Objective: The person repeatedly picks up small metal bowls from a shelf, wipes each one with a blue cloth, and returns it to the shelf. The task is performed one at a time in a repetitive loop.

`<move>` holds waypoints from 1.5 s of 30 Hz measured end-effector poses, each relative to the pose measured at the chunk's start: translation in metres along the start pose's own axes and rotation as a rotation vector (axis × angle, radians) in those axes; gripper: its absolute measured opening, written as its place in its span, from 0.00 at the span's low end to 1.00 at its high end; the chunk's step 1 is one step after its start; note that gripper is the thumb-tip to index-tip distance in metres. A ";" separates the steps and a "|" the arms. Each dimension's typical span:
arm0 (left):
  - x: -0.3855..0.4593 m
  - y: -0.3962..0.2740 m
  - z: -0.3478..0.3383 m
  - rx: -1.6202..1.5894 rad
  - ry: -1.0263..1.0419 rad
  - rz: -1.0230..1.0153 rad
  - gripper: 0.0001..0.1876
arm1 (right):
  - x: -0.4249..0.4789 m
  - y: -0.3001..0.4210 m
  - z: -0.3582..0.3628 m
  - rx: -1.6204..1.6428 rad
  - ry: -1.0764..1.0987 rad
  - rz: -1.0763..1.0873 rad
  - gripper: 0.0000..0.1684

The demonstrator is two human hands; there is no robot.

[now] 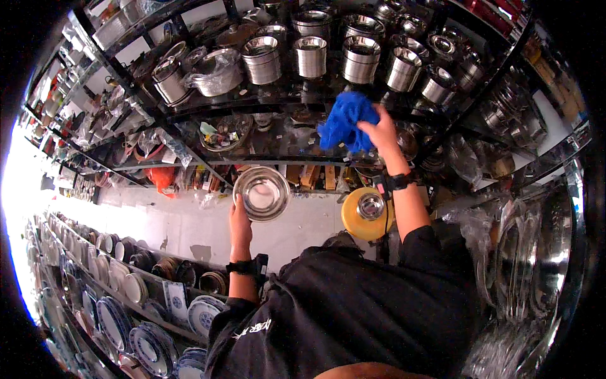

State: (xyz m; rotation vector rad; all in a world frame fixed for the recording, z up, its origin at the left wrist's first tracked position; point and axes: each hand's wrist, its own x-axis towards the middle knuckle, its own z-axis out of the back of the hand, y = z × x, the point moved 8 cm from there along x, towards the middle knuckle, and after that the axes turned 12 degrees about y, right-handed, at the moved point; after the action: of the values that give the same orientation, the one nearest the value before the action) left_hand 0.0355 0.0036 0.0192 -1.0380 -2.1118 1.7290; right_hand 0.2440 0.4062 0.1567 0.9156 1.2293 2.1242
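My left hand point(241, 222) grips a round stainless steel bowl point(262, 194) by its left rim, thumb over the edge. The bowl's inside faces up, and it hangs above the pale floor in front of the shelves. Higher up and to the right, my right hand point(382, 130) holds a bunched blue cloth point(349, 122) in front of the shelf's edge. The cloth hangs loose and is apart from the bowl. Below my right forearm, a small steel bowl point(370, 206) rests on a round yellow stool or lid-like surface point(352, 219).
Stacked steel containers point(262, 60) line the black metal shelf point(284, 107) ahead. One steel pot point(218, 76) is wrapped in clear plastic. A basket point(226, 134) of small items sits a level lower. Blue-and-white plates point(150, 345) fill racks behind left. An orange bag point(162, 180) hangs low.
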 end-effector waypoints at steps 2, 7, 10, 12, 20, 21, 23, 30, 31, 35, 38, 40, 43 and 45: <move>-0.006 0.003 -0.010 -0.033 -0.061 0.051 0.26 | 0.016 0.021 0.025 0.030 -0.216 -0.006 0.34; 0.018 0.010 -0.046 0.004 0.080 0.017 0.26 | 0.091 -0.038 0.064 -0.272 -0.209 0.002 0.51; 0.023 -0.003 -0.088 -0.118 0.049 0.137 0.23 | 0.098 -0.084 0.073 -0.418 -0.078 -0.092 0.50; 0.035 0.000 -0.104 -0.200 0.094 0.126 0.23 | 0.066 -0.063 0.070 -0.512 -0.130 0.137 0.39; 0.075 0.020 -0.224 -0.288 0.404 0.253 0.24 | -0.056 -0.010 -0.011 0.052 0.843 0.111 0.24; 0.080 0.023 -0.241 -0.296 0.447 0.269 0.24 | -0.055 -0.009 -0.006 -0.040 0.813 0.231 0.18; 0.080 0.025 -0.271 -0.300 0.550 0.266 0.26 | -0.053 -0.026 0.011 -0.012 0.735 0.165 0.11; 0.076 0.034 -0.298 -0.201 0.706 0.292 0.26 | -0.023 -0.049 0.163 0.032 0.132 -0.031 0.12; 0.078 0.041 -0.292 -0.190 0.670 0.309 0.27 | -0.016 -0.044 0.188 -0.052 0.050 -0.043 0.11; 0.088 0.065 -0.268 -0.151 0.578 0.335 0.27 | 0.016 -0.051 0.259 -0.015 -0.241 0.068 0.15; 0.089 0.063 -0.268 -0.156 0.577 0.324 0.22 | 0.041 -0.069 0.284 -0.042 -0.316 0.111 0.15; 0.088 0.062 -0.266 -0.163 0.560 0.323 0.20 | 0.054 -0.087 0.295 -0.063 -0.363 0.112 0.16; 0.081 0.062 -0.258 -0.154 0.526 0.307 0.23 | 0.071 -0.107 0.304 -0.085 -0.408 0.046 0.16; 0.075 0.067 -0.245 -0.180 0.483 0.328 0.22 | 0.079 -0.114 0.307 -0.103 -0.427 0.010 0.17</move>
State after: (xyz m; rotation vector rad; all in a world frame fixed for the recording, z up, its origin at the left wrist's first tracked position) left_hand 0.1470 0.2437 0.0074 -1.7318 -1.8800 1.2399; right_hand 0.4390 0.6795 0.1896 1.2488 0.8919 1.8486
